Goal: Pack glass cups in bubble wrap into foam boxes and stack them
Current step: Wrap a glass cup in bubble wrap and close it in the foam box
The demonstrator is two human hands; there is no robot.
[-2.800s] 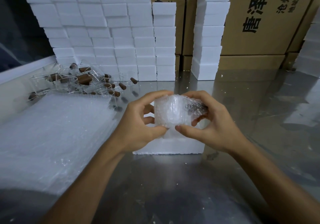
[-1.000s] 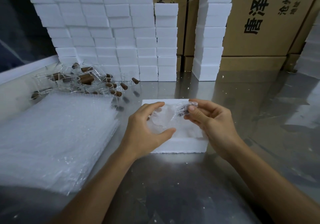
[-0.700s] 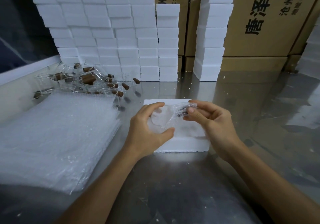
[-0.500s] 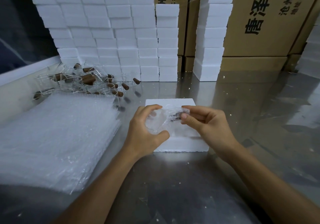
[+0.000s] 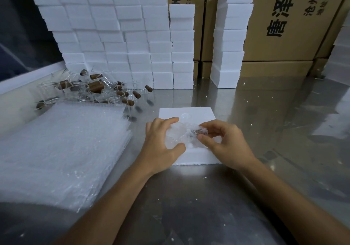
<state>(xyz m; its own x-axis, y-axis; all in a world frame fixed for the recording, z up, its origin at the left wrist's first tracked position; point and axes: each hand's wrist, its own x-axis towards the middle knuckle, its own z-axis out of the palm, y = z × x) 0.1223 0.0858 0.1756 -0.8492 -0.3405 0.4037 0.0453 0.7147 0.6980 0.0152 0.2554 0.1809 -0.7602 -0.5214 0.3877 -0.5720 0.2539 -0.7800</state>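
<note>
We have the bubble-wrapped glass cup lying on the open foam box in the middle of the steel table, and both hands are on it. Our left hand curls round the wider, rounded end, thumb at the near side and fingers over the top. Our right hand pinches the narrower end, where a dark brown piece shows through the wrap — we judge it to be the cup's handle. So the bundle's long axis runs left to right across the box, the body toward the left hand and the handle toward the right; neither hand is clearly nearer, each holds its own end.

We judge the step in hand to be seating the bundle down into the box's recess. How deep it already sits we cannot tell, since fingers and wrap hide the cavity edge. A small round dimple shows on the bare far part of the foam.

Of the other containers, the stacked white foam boxes at the back are closed, so their contents are hidden, as with the cardboard cartons behind them. To the left lie a pile of bubble-wrap sheets and, beyond it, loose unwrapped glass cups with brown handles.
</note>
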